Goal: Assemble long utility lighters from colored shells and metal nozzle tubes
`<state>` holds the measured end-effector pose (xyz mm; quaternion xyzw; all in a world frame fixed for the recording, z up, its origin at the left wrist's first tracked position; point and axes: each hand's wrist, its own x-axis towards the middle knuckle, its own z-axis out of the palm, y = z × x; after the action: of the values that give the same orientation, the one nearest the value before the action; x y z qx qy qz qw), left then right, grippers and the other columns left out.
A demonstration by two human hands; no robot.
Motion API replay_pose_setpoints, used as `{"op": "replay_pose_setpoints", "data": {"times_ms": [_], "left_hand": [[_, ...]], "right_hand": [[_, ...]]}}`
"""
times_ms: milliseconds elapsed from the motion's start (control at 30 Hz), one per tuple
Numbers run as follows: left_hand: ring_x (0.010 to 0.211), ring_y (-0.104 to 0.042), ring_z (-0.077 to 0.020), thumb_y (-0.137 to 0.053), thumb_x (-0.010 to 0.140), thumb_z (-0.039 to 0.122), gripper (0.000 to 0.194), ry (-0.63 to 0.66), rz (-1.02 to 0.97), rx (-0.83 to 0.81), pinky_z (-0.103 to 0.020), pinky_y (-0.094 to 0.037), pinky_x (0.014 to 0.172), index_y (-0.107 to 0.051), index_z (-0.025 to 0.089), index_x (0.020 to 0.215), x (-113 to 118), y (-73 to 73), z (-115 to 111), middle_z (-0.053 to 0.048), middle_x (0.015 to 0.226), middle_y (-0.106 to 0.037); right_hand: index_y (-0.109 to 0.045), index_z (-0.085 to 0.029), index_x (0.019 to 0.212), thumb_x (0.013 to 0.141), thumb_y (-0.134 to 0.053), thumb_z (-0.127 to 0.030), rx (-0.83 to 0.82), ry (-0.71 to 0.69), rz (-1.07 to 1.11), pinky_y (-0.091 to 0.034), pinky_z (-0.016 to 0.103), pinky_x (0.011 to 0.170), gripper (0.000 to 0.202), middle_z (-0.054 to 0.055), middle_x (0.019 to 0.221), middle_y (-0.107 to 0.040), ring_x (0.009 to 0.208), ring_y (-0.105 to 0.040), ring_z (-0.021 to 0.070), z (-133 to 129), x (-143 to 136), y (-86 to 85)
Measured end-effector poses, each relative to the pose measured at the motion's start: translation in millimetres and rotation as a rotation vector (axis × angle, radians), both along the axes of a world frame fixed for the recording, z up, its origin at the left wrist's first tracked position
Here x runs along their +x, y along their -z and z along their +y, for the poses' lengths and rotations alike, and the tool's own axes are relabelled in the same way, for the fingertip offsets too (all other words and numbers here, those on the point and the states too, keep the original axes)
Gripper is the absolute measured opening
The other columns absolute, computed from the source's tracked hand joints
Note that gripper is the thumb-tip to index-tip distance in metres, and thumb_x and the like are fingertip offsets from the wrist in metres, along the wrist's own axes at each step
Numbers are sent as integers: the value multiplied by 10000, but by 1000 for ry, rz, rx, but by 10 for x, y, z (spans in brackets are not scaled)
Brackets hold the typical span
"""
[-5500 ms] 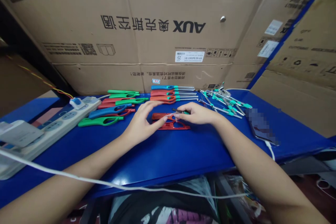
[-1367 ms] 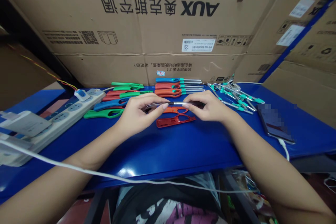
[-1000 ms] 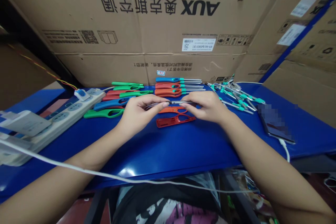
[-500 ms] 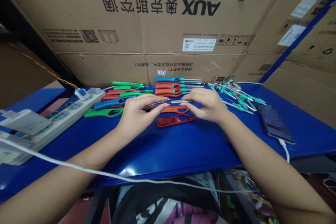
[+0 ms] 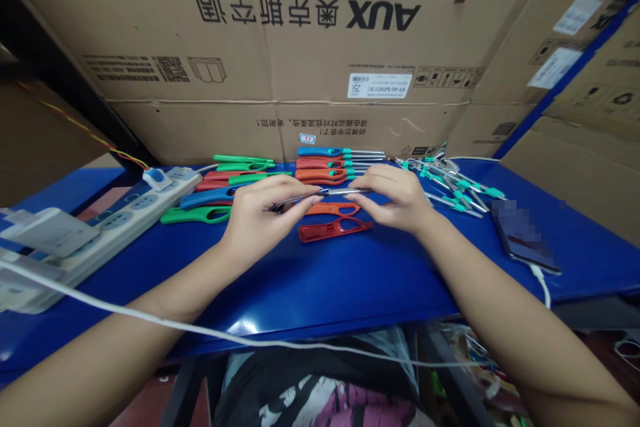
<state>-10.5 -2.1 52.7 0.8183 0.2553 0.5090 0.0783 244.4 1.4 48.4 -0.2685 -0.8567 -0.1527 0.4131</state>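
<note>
Above the blue table, both my hands are closed on one thin silvery lighter tube (image 5: 345, 192). My left hand (image 5: 263, 210) pinches its dark left end, where thin wires run back into the palm. Between thumb and fingers, my right hand (image 5: 397, 197) grips the right end, whose tip is hidden. Just below lie an orange handle half (image 5: 327, 209) and a red handle half (image 5: 325, 232). Behind the hands, gas lighters with a blue handle (image 5: 320, 151), a red handle (image 5: 320, 163) and an orange handle (image 5: 320, 175) lie in a stack.
Green handle shells (image 5: 193, 215) and blue ones (image 5: 205, 198) lie left, near a white power strip (image 5: 135, 213). At right are a pile of metal tubes with teal fittings (image 5: 457, 190) and a phone (image 5: 525, 243). A white cable (image 5: 225, 335) crosses in front; cardboard (image 5: 300, 53) stands behind.
My left hand has shifted very slightly left, and my right hand has tilted a little. Both keep their hold on the lighter tube. Everything on the table lies as before.
</note>
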Motion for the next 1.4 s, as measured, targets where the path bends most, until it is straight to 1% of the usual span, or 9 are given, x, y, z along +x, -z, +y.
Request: {"op": "replay_pose_setpoints", "data": {"times_ms": [267, 467, 667, 867, 967, 1033, 1200, 1267, 1400], "left_hand": [[702, -674, -148, -739, 841, 232, 53, -34, -40, 16, -274, -524, 650, -786, 206, 842, -6, -54, -47, -27, 806, -760], [694, -677, -167, -741, 833, 337, 126, -98, -30, -64, -291, -535, 647, -782, 222, 799, -8, -83, -58, -28, 778, -758], [725, -687, -170, -745, 829, 317, 109, -32, -41, -123, -290, -535, 676, -783, 219, 799, 13, -65, -50, -33, 808, -765], [588, -612, -126, -768, 799, 329, 134, -40, -80, -303, -244, -466, 536, -773, 198, 775, 61, -28, -63, -15, 715, -733], [515, -571, -111, -769, 798, 364, 193, -40, -117, -395, -231, -449, 487, -770, 179, 852, 67, 3, -62, -10, 656, -705], [567, -613, -125, -752, 819, 359, 203, -17, -98, -350, -236, -488, 529, -773, 184, 920, 58, 20, -57, -29, 729, -734], [709, -676, -144, -733, 847, 290, 140, 15, 6, -65, -249, -540, 662, -790, 217, 953, 28, 30, -55, -49, 885, -775], [689, -677, -142, -715, 862, 283, 140, -4, 9, -62, -247, -541, 652, -792, 219, 959, 25, 22, -64, -46, 869, -776], [662, -680, -147, -708, 864, 300, 141, -32, -18, -162, -253, -548, 635, -800, 220, 933, 35, -1, -85, -43, 838, -777]], "right_hand": [[-700, -182, 924, 886, -671, -257, 6, -21, 36, -532, 305, 709, 88, 56, 801, -727, 765, -671, 177, 12, 2, 18], [-696, -199, 923, 896, -659, -270, 22, 0, 35, -538, 314, 700, 85, 50, 796, -728, 763, -673, 179, 7, 6, 7], [-699, -201, 934, 891, -668, -275, 89, -7, 12, -529, 316, 685, 91, 56, 826, -720, 749, -643, 176, 6, 7, 1], [-696, -198, 940, 904, -652, -269, 112, -12, -13, -526, 309, 698, 91, 61, 837, -715, 761, -647, 172, -20, -48, 9], [-695, -197, 934, 913, -641, -276, 103, 2, -23, -523, 308, 687, 98, 62, 830, -714, 750, -643, 172, -33, -72, 14], [-694, -200, 932, 918, -632, -281, 93, 10, -24, -523, 311, 686, 103, 62, 827, -712, 751, -643, 174, -36, -79, 16], [-686, -193, 947, 903, -649, -254, 130, -6, -12, -530, 314, 686, 84, 63, 828, -711, 751, -641, 177, -28, -75, 16], [-688, -197, 952, 904, -644, -254, 127, -4, -13, -531, 316, 683, 86, 62, 828, -709, 750, -642, 177, -27, -74, 16], [-696, -206, 956, 917, -623, -269, 111, 10, -16, -527, 321, 680, 104, 62, 831, -703, 750, -642, 178, -33, -76, 15]]}}
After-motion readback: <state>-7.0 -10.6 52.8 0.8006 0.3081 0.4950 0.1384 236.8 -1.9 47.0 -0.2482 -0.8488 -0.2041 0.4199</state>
